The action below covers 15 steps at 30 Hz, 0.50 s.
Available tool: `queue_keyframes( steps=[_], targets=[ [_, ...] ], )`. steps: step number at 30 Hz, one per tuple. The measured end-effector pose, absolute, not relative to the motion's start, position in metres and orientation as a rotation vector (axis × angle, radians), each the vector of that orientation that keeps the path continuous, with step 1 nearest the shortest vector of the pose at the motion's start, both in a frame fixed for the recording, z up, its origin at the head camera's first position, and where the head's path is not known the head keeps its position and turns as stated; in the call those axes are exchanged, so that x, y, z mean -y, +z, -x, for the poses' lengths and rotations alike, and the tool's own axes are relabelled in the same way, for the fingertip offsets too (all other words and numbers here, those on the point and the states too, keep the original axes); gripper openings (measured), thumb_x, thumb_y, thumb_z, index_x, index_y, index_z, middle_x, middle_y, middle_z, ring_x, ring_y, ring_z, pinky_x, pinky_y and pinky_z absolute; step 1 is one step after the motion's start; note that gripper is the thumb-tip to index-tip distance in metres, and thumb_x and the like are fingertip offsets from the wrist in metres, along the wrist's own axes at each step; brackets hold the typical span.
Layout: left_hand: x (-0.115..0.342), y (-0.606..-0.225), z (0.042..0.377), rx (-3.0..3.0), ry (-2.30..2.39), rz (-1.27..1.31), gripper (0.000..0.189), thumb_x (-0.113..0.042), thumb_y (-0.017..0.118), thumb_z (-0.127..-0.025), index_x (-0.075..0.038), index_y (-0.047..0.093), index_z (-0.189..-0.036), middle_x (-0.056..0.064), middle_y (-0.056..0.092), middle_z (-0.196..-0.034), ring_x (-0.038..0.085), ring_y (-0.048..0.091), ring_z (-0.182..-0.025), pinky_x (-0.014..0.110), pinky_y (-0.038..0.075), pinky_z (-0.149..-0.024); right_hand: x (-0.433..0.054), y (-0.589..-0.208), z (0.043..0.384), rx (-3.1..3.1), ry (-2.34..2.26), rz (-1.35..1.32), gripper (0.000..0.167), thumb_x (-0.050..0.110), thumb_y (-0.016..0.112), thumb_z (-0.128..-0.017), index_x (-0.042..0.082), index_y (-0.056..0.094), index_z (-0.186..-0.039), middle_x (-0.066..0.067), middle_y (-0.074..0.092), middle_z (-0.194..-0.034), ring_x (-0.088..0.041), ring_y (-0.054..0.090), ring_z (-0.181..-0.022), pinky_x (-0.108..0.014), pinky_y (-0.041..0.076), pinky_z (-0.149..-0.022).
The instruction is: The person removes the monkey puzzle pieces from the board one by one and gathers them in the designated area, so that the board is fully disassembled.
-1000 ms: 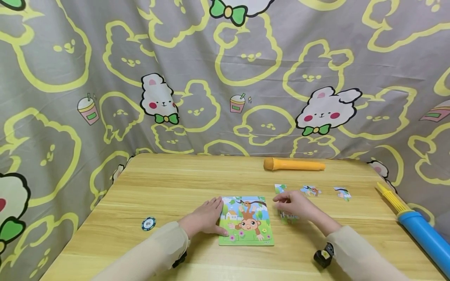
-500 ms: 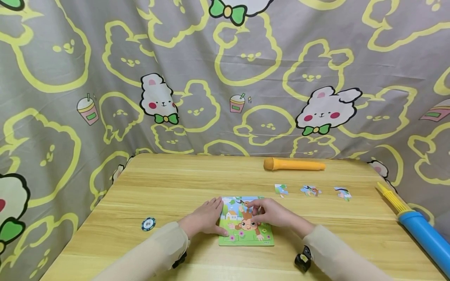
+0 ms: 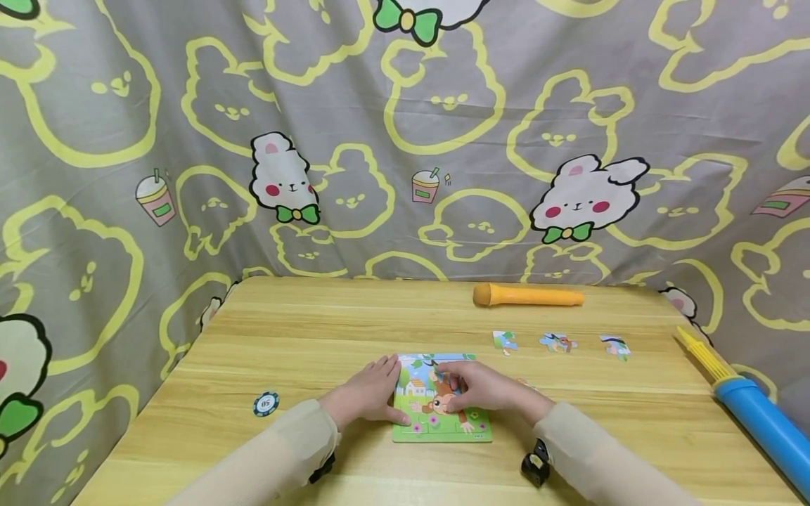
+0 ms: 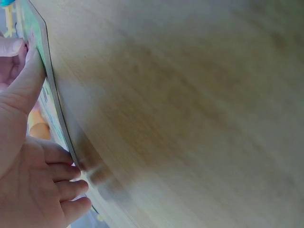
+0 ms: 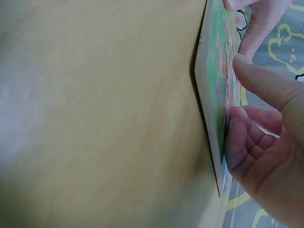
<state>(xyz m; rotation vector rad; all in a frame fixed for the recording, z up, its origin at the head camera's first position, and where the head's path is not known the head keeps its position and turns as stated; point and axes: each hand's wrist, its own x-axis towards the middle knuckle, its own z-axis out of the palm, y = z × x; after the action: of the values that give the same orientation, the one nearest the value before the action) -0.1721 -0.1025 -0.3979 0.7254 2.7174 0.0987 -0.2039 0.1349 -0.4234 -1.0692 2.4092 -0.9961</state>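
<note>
A square jigsaw puzzle [image 3: 443, 433] with a monkey picture lies flat on the table. Along its left edge rests my left hand [image 3: 367, 393], fingers extended and thumb over the lower left corner. My right hand [image 3: 487, 386] reaches over the upper right of the picture and covers part of the monkey. In the right wrist view its thumb [image 5: 256, 78] and curled fingers [image 5: 237, 135] touch the puzzle's face, set apart from each other; I cannot tell whether a piece is between them. A loose puzzle piece [image 3: 526, 383] shows partly behind the right wrist.
Farther back on the right lie three loose pieces: a leafy one [image 3: 505, 341], a bird one [image 3: 559, 342] and a branch one [image 3: 616, 346]. An orange microphone-shaped toy [image 3: 531, 295] is near the far edge. A blue-and-yellow tube [image 3: 759, 422] lies right, a round chip [image 3: 266, 403] left.
From beside the loose pieces, my right hand has moved left onto the puzzle, then settled slightly lower and farther left. The left hand has stayed on the puzzle's edge.
</note>
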Motion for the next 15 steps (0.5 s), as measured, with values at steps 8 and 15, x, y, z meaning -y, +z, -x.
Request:
queue_keyframes(
  steps=[8, 15],
  targets=[
    [0.1030, -0.3976, 0.1715, -2.719, 0.102, -0.728, 0.097, -0.058, 0.062, -0.077, 0.005, 0.027, -0.142, 0.019, 0.021, -0.148, 0.032, 0.020, -0.135, 0.042, 0.020, -0.108, -0.1319, -0.4199, 0.2043, -2.427, -0.931, 1.197, 0.048, 0.021, 0.072, -0.081, -0.005, 0.052, -0.117, -0.001, 0.046, -0.073, -0.007, 0.038, -0.064, -0.024, 0.032, -0.055],
    [0.1025, -0.3956, 0.1703, -2.717, 0.105, -0.729, 0.096, -0.057, 0.062, -0.077, 0.005, 0.027, -0.141, 0.019, 0.022, -0.148, 0.032, 0.020, -0.135, 0.042, 0.020, -0.108, -0.1297, -0.4221, 0.2051, -2.455, -0.893, 1.127, 0.034, 0.016, 0.074, -0.079, 0.006, 0.054, -0.105, -0.006, 0.047, -0.072, -0.008, 0.037, -0.064, -0.023, 0.030, -0.056]
  ],
)
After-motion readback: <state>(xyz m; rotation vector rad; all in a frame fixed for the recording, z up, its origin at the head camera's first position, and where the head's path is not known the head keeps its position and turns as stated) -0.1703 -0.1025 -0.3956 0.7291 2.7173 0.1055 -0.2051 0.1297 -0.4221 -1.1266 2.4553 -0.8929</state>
